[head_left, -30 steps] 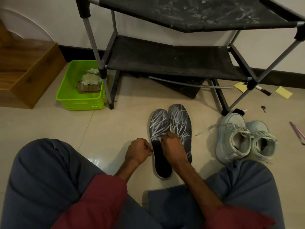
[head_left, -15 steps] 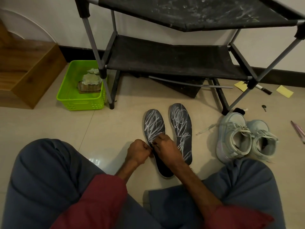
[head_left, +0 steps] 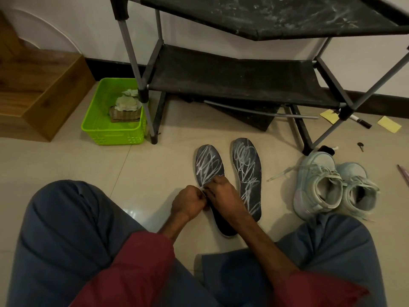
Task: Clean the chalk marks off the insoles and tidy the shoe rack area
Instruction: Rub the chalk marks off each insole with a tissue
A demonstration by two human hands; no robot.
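**Item 1.** first insole [head_left: 209,167]: a flat, dark, foot-shaped foam sheet scribbled with white chalk. It lies on the glossy floor tile directly under both hands, toe pointing away from them. The chalk shows beyond the fingertips, while the heel end behind the right wrist looks plain dark.

**Item 2.** left hand [head_left: 190,202]: fingers curled tight, set against the first insole's outer rim at its waist. It appears to pinch that rim, though the fingertips are hidden.

**Item 3.** right hand [head_left: 223,196]: laid across the same sheet, fingers curled down to that rim and touching the left hand. I cannot tell whether it holds a cloth.

**Item 4.** second insole [head_left: 247,171]: matching dark foam, just right of the right hand and apart from the first, chalked almost full length.

**Handling.** Likely light, thin and floppy, sagging if lifted by one end and prone to skate on the tile. Best held at the waist rim, or pinned at the heel while wiping. Fingers will probably smear the chalk.

**Surroundings.**
- Pale mint lace-up sneakers [head_left: 318,187], well right of the right hand.
- Lime-green plastic basket [head_left: 115,136] holding crumpled cloths, far beyond the left hand.
- Black fabric-and-tube shoe rack [head_left: 232,85], beyond both hands, its top shelf dusted white.
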